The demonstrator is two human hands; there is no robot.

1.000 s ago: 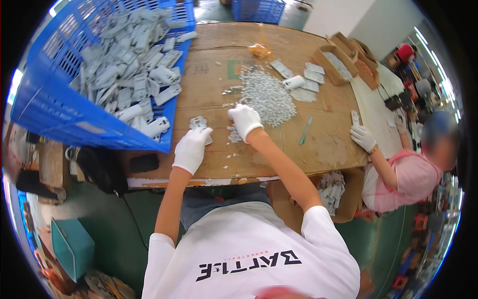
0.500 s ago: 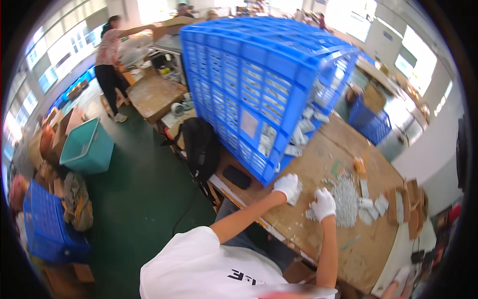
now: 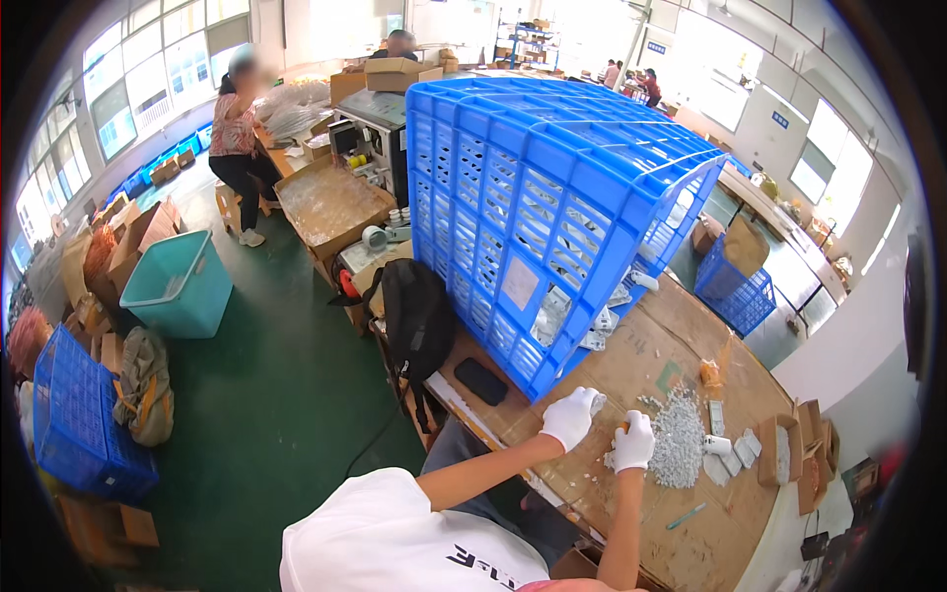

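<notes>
My left hand (image 3: 570, 418), in a white glove, is closed at the crate's near corner. Its fingers pinch a small pale grey piece (image 3: 598, 403), partly hidden by the glove. Just to its right, my white-gloved right hand (image 3: 634, 442) is curled around a small orange thing (image 3: 622, 426), of which only a bit shows. Beside the right hand spreads a pile of small white-grey parts (image 3: 679, 439). Several flat whitish pieces (image 3: 730, 462) lie right of the pile. Both hands are low over the brown worktable (image 3: 641, 538).
A large blue crate (image 3: 483, 227) lies on its side, white parts spilling from its open end. Before it are a black phone (image 3: 480, 381) and a black backpack (image 3: 414, 316). A teal pen-like stick (image 3: 687, 516) and cardboard boxes (image 3: 779, 449) are to the right. A person (image 3: 235, 148) stands far left.
The view has shifted, so crate and table sit lower in it. My hands are slightly closer together, and an orange bit now shows in the right one. The far person's outstretched arm has come in.
</notes>
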